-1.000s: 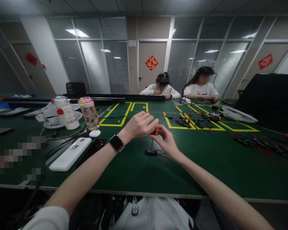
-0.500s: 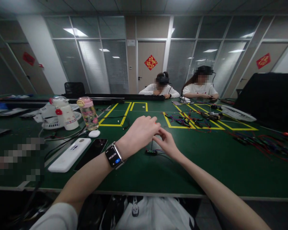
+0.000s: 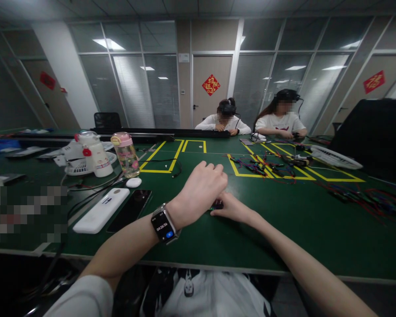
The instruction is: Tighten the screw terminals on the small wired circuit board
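My left hand (image 3: 201, 187) is closed in a fist over the table, palm down, a watch (image 3: 165, 223) on its wrist. Its fingertips and grip are hidden behind the knuckles; the earlier frame shows a thin dark shaft, like a screwdriver's, beneath this fist. Just below and to the right, my right hand (image 3: 232, 207) pinches a small dark circuit board (image 3: 218, 204) between thumb and fingers. Only part of the board shows, and the left hand covers its far side. The two hands touch or nearly touch.
Left on the green table (image 3: 191, 251) lie a white power bank (image 3: 102, 210), a black phone (image 3: 132, 210) and a white case (image 3: 133, 182), with bottles (image 3: 127, 156) behind. Wired boards (image 3: 251, 166) and tangled wires (image 3: 372, 200) lie right. Two people (image 3: 280, 119) sit opposite.
My right hand has come down from the left hand's fingertips and taken hold of the circuit board. The thin shaft is now out of sight. The view has shifted slightly.
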`<state>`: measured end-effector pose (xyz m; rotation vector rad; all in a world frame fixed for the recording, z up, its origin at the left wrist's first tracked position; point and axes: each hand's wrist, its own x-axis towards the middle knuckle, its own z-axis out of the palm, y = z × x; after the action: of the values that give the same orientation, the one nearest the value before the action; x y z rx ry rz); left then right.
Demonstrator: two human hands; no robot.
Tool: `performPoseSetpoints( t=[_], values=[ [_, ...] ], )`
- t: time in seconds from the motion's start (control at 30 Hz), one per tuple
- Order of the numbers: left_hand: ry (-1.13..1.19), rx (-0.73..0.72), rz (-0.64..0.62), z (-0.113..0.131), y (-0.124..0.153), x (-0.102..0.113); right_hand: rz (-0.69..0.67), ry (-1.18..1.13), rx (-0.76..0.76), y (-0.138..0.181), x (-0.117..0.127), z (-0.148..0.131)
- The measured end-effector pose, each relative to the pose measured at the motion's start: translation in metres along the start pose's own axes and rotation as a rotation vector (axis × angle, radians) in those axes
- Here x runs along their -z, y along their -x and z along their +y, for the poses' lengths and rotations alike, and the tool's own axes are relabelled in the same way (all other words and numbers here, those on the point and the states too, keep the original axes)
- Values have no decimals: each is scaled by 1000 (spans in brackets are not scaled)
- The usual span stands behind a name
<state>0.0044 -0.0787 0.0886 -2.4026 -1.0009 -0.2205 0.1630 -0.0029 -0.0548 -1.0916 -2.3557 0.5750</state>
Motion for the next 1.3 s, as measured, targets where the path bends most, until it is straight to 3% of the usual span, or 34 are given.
performPoseSetpoints(
  t=[0.27, 0.53, 0.73, 0.97, 1.17, 1.3],
  values=[
    [50, -20, 8, 5, 1, 2, 119, -160, 30, 0, -7, 0],
    [89, -20, 58, 6, 3, -1, 471, -421, 83, 1, 10, -29],
    [87, -17, 46, 5, 2, -1, 582, -400, 62, 3, 3, -29],
    [79, 4, 27, 1, 3, -1, 568, -543, 64, 5, -3, -33],
    [51, 65, -45, 0, 1, 4, 507, -453, 110, 8, -1, -37],
    [40, 99, -24, -2, -1, 3, 523, -402, 183, 6, 1, -38]
  ],
)
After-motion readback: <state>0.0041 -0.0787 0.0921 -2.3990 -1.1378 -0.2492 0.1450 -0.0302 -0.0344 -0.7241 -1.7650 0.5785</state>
